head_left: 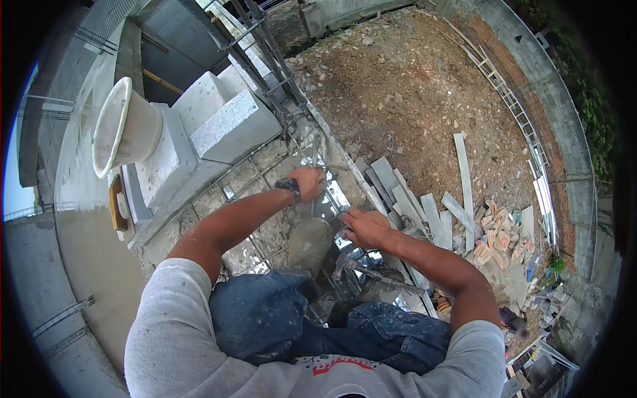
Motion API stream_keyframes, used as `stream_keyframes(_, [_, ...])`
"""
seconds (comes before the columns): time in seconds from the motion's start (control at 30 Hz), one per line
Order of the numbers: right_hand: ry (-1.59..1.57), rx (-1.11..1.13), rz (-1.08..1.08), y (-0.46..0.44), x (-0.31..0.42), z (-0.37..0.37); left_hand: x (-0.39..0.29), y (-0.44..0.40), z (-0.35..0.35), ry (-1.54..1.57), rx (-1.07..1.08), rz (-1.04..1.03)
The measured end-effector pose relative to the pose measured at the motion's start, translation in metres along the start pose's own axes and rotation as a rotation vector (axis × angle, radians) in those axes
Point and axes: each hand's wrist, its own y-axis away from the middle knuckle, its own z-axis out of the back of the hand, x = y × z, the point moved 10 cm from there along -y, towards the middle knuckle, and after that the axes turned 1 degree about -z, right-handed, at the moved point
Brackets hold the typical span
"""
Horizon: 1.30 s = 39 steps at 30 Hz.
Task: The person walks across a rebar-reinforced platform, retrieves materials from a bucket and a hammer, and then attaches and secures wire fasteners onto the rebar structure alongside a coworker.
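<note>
An outdoor building site (bare dirt ground (398, 86), stacked blocks (237, 127), exposed rebar (255, 50), scattered boards (462, 179)).

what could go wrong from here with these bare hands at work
The left hand and right hand are bare beside thin metal bars, so a scrape seems possible. The pale round bucket perched on a light grey rectangular block might topple if bumped. Anything dropped near the right hand could roll towards the rubble-strewn brown ground.
</note>
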Motion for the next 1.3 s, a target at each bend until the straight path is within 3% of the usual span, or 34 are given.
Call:
stream_keyframes(0.1, [0.006,0.019,-0.013,-0.001,-0.001,-0.002,-0.007,-0.004,-0.004,-0.098,0.038,-0.099])
stream_keyframes(0.4, [0.002,0.023,-0.018,-0.001,-0.001,-0.002,-0.002,-0.008,-0.008,-0.122,0.101,-0.134])
stream_keyframes(0.8, [0.006,0.029,-0.021,0.000,0.001,0.001,0.017,-0.001,-0.004,0.247,-0.024,-0.036])
stream_keyframes(1.3, [0.008,0.009,-0.011,0.000,-0.001,-0.001,0.010,-0.009,-0.010,0.235,0.062,-0.093])
